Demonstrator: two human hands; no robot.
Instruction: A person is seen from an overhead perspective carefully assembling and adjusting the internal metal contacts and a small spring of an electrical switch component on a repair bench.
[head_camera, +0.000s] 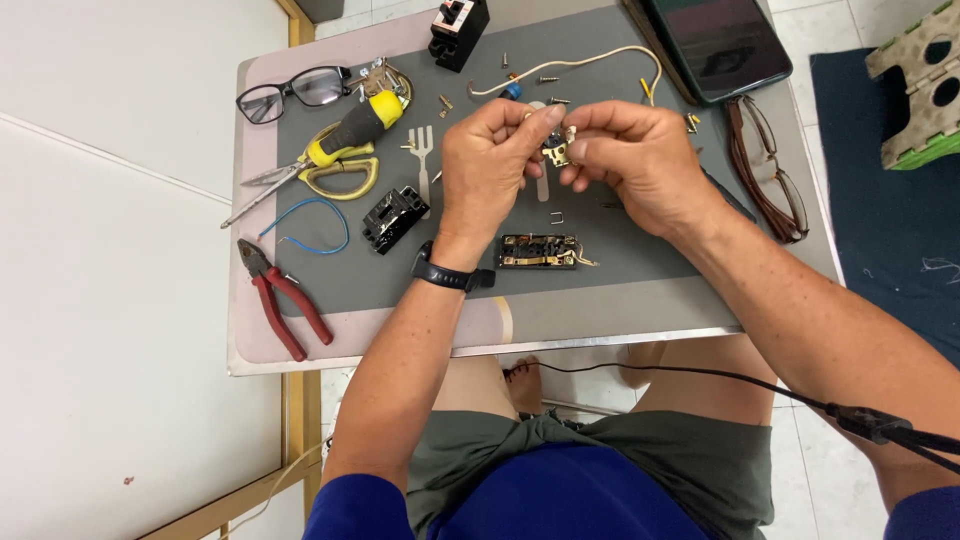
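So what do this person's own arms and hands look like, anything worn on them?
Both arms are bare from wrist to upper arm, where blue sleeves begin. The left hand has a dark wristband at its wrist. The right hand wears nothing; no rings show. A thin black cable crosses the right forearm.

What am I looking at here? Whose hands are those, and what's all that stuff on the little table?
The camera sits on a person's head and looks down, so you see their own two hands. The left hand and right hand together pinch a small metal and black part above a small table with a grey mat. On the mat lie red pliers, a yellow-handled screwdriver, scissors, two pairs of glasses, a blue wire, a white wire, tiny screws and black switch pieces.
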